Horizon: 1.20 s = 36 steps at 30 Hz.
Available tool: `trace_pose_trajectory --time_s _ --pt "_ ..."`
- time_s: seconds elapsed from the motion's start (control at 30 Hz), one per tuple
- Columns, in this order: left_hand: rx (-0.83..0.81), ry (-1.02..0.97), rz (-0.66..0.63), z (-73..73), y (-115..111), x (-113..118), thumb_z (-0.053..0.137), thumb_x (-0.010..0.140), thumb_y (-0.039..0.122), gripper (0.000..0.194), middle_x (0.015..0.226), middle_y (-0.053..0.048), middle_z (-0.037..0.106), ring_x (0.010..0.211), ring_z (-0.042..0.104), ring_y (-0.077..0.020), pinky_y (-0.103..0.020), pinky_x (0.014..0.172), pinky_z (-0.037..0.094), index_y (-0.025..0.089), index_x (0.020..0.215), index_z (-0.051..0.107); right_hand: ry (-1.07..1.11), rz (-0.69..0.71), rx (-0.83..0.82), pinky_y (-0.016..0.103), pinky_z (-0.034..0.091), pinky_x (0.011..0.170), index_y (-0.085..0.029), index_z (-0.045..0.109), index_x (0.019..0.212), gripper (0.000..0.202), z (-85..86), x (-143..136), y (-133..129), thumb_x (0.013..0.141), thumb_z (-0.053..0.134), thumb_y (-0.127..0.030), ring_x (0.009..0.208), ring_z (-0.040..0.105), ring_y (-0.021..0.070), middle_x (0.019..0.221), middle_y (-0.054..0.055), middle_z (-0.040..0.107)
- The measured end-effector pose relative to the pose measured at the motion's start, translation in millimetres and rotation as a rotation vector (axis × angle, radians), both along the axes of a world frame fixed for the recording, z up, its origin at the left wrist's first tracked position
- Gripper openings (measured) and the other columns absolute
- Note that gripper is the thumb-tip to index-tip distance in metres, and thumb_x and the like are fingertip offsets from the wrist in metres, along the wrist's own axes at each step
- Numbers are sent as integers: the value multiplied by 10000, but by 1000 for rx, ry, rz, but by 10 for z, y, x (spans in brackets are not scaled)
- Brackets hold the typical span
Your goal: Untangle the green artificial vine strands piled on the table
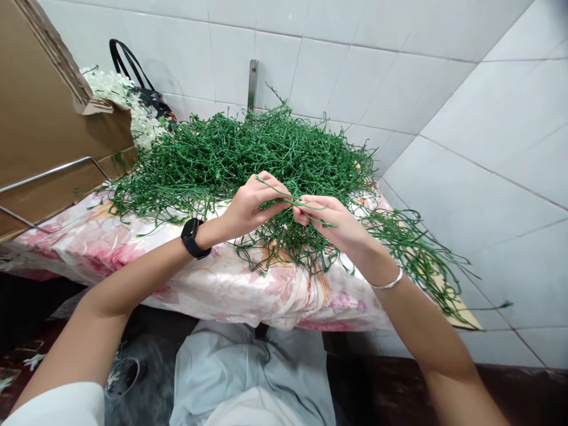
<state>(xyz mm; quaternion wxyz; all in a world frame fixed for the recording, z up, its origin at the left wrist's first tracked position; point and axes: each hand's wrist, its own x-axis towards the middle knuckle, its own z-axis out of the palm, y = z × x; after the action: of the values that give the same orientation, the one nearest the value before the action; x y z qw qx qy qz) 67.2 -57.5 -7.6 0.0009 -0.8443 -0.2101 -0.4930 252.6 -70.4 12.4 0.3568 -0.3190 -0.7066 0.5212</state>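
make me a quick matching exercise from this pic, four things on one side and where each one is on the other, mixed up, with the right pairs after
Column one
1. black watch
2. green stems lifted off the pile
3. silvery bangle
4. white flowers

Column two
A. beside the cardboard
B. around the right wrist
C. around the left wrist
D. in the fingers of the left hand and right hand

Right pairs: 1-C, 2-D, 3-B, 4-A
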Motion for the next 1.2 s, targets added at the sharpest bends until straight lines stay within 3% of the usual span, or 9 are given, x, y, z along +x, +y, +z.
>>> trace_pose_trajectory --time_s 0.1,0.2,0.43,0.53,0.63,0.73,0.97,1.2 --pt "19 28 -1 -12 7 -1 530 806 185 97 833 -33 660 819 537 -143 -318 789 399 167 841 619 87 64 -163 250 284 552 -141 478 580 220 3 1 4 783 503 -222 568 353 77 590 -17 367" --pt "-30 15 -25 -29 13 1 542 801 218 94 808 -30 648 818 531 -140 -309 782 399 163 834 610 76 67 -174 247 289 549 -138 477 577 223 -1 -8 4 788 486 -208 557 356 73 589 -14 386" --pt "-386 -74 -98 -26 36 -11 538 796 264 125 762 -19 578 755 501 -111 -250 707 402 149 769 576 -186 -216 364 247 378 655 -154 581 800 275 -5 -26 -35 843 437 -384 674 480 97 737 20 552" --pt "-496 -91 -126 -34 45 -17 547 785 286 142 784 -22 567 758 509 -112 -244 693 402 146 770 570 -250 -253 581 253 394 677 -173 580 877 257 -12 -17 -46 773 551 -406 725 504 109 812 23 581" --pt "-505 -65 -143 -56 41 -9 548 785 303 158 790 -22 564 758 509 -112 -243 695 400 148 784 574 -283 -259 667 247 387 644 -168 576 792 228 -25 -8 -38 739 597 -389 679 493 101 757 9 577" --pt "-449 -9 -124 -70 21 6 547 788 319 175 746 -14 549 718 494 -106 -234 655 391 149 774 584 -280 -272 582 239 351 586 -159 540 677 246 -34 -4 -18 790 533 -378 614 453 88 655 -5 531" --pt "-326 -65 -94 -60 -40 51 577 773 296 164 773 -36 586 740 514 -111 -239 679 409 135 803 580 -37 -138 52 211 286 506 -136 498 593 265 -17 -7 30 776 544 -323 518 383 49 566 -27 454" --pt "-92 -117 -16 -126 -52 86 574 773 258 125 765 -39 601 771 505 -135 -277 708 423 152 838 564 43 -69 -187 208 163 437 -130 467 584 220 -50 -8 63 751 531 -257 458 281 28 531 -45 365"
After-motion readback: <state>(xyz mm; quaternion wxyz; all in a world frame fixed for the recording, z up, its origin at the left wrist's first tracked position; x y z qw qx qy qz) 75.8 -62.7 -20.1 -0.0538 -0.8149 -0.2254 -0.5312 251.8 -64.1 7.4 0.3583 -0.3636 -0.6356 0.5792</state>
